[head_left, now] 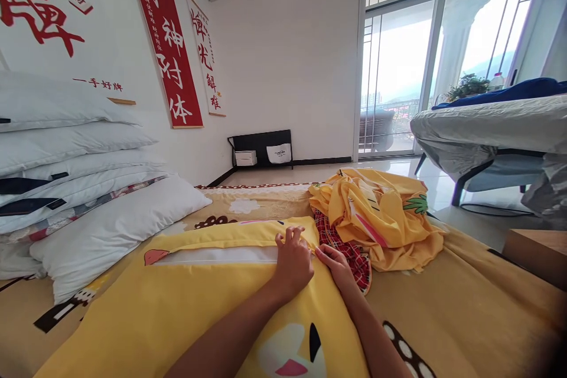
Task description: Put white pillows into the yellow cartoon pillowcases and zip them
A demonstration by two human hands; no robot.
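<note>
Evidently, in the head view, a yellow pillowcase (177, 307) lies on the tan sheet (469, 301) beneath both hands, its long opening (212, 256) running sideways and stretching leftward from them. The right hand (336, 264) pinches fabric near the opening's right end; the left hand (294, 266), nearer the gap, curls bent fingers over it, though whether those grip cloth cannot be told.

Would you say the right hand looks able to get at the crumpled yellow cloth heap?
Probably yes: the yellow cloth heap lies close to the right hand, with only red plaid fabric between them, though that hand seems to pinch the yellow printed pillowcase and would likely need freeing first.
</note>
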